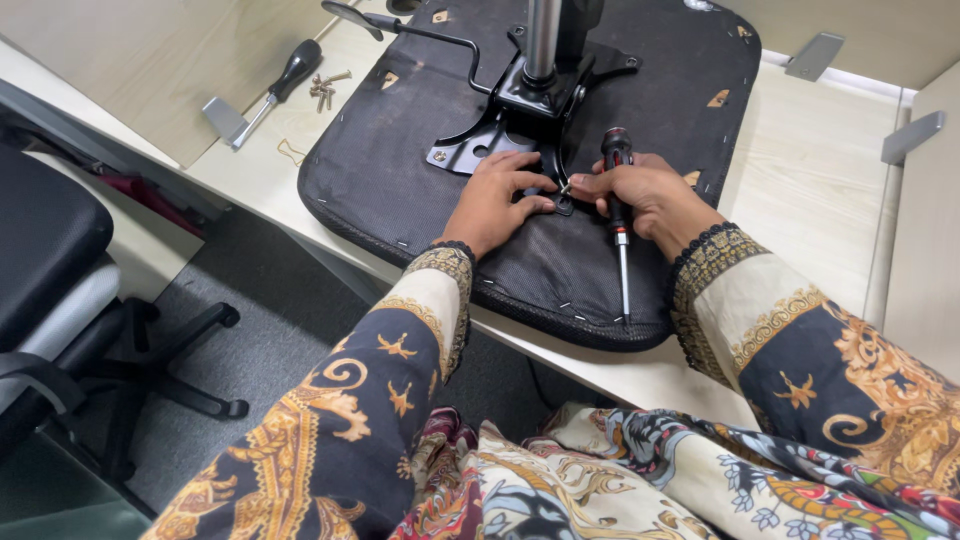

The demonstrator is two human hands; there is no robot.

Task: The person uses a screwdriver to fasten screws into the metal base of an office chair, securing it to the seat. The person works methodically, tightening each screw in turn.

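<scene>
Both hands' fingers (540, 192) pinch what seems a small screw (565, 187); right hand (645, 195) also clasps a screwdriver (618, 215).

seat underside (400, 160) – black | sleeves (380, 400) – navy, gold ornament | desk (800, 180) – pale wood

Matt black woven cloth covers the seat underside (400, 170); its bracket (500, 125) is painted metal, column (542, 40) polished.
</scene>
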